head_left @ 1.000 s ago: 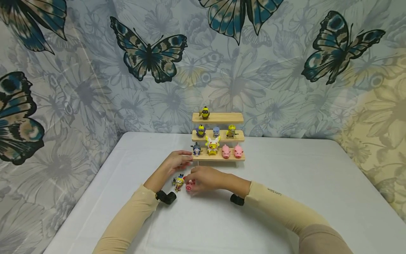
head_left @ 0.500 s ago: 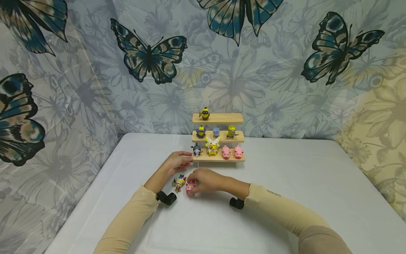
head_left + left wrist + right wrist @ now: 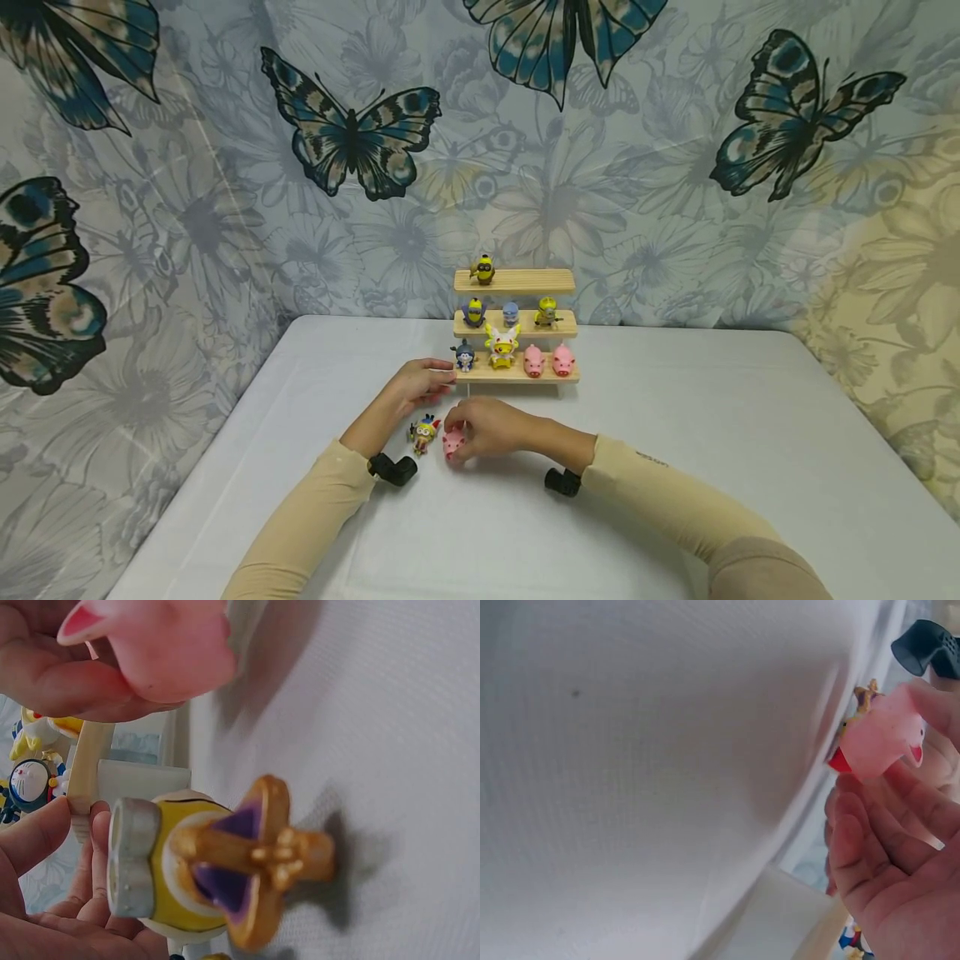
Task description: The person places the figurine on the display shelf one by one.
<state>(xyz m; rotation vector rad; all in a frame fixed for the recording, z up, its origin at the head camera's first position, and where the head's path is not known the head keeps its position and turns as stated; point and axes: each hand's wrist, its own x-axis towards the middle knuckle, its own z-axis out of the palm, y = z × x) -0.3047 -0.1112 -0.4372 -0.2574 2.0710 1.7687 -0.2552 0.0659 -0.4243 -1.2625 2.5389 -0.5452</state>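
My right hand [image 3: 497, 428] pinches a pink pig figurine [image 3: 452, 445] between thumb and fingers, low over the front of the table. In the right wrist view the pig [image 3: 877, 741] sits at the fingertips, tipped on its side. My left hand [image 3: 417, 384] grips the left end of the bottom tier of a wooden display stand [image 3: 517, 378], thumb on one face and fingers on the other. Between the two hands a minion figurine [image 3: 423, 434] stands on the white cloth. The left wrist view shows this minion [image 3: 187, 862] close up, with silver goggles and gold and purple trim.
On the stand's bottom tier are a dark-blue figurine [image 3: 465, 357], a yellow-and-white one [image 3: 502, 348] and two pink pigs [image 3: 534, 362]. Three small figurines line the middle tier [image 3: 491, 329]. A minion [image 3: 484, 270] stands at the top tier's left. Behind hangs a butterfly-print cloth [image 3: 405, 250].
My right hand has drawn the pink pig slightly right and toward me, away from the minion, and the pig has turned a little. The left hand stays at the stand.
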